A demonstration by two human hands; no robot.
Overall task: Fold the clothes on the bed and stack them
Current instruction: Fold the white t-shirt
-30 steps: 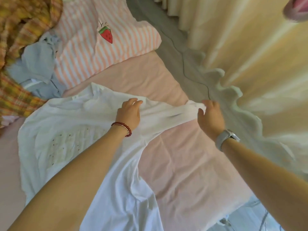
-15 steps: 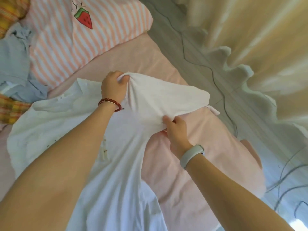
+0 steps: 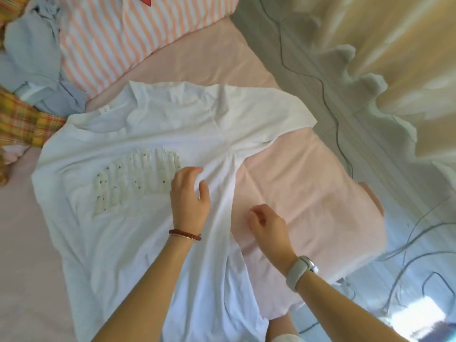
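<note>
White T-shirt (image 3: 128, 218) lies spread on the pink bed sheet (image 3: 308, 188), printed side up; pale raised lettering sits just left of my left hand (image 3: 188, 196). One sleeve (image 3: 266, 114) lies flat, beyond and to the right of that hand. My left hand rests on the shirt near the armpit seam, fingers curled into the cloth, a small fold gathered between thumb and fingertips; red bead bracelet (image 3: 185, 234) at the wrist. My right hand (image 3: 267, 224) hovers over bare sheet just right of the shirt's side edge, fingers loosely curled, holding nothing; grey watch band (image 3: 299, 272) on that wrist. Beyond my left hand: striped pillow (image 3: 128, 33). Far left of it: crumpled blue garment (image 3: 32, 58) and a plaid cloth (image 3: 22, 119), both unfolded. Well right of my right hand: cream curtain (image 3: 394, 58), with cables (image 3: 328, 90) on the floor
</note>
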